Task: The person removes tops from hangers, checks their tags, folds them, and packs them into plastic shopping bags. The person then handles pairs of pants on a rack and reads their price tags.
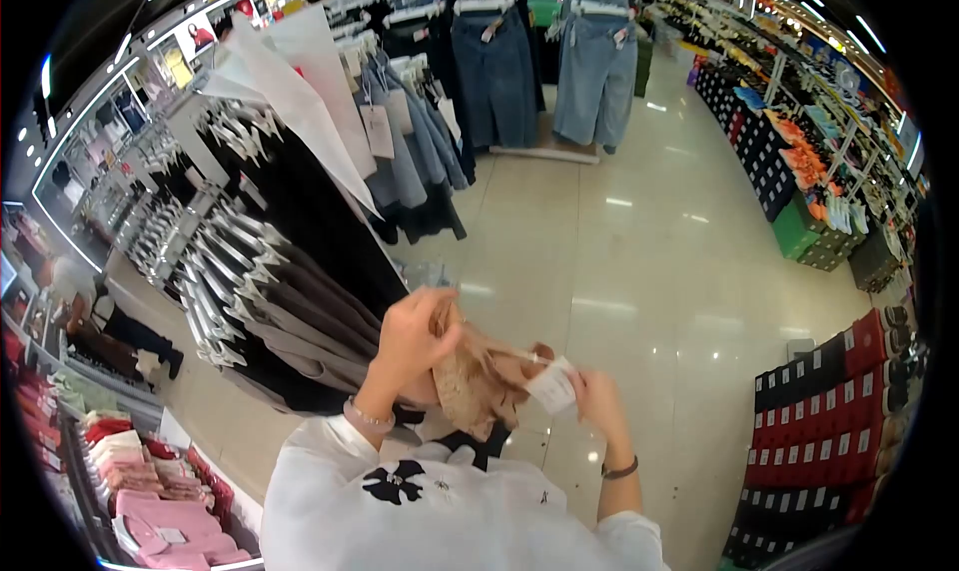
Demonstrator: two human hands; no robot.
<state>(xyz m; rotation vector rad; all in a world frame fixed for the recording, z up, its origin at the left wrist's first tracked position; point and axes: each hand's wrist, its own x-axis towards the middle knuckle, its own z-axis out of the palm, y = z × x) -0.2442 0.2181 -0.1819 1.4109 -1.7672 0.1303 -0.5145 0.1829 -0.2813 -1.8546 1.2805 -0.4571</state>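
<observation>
In front of my chest hangs a small beige lace-like garment [467,391], its exact kind unclear. My left hand [415,336] is closed around its upper edge, with the fingertips partly hidden behind the fabric. A white tag [552,386] sticks out on the garment's right side. My right hand [597,403] pinches that tag by its right edge, thumb and fingers together. The print on the tag is too small to read.
Trousers on white hangers [320,321] crowd a rack close on my left. Jeans [494,76] hang ahead. Stacked shoe boxes [819,411] stand at right, shoe shelves [799,151] beyond. Folded pink clothes [175,526] lie lower left; a person [125,321] stands farther back.
</observation>
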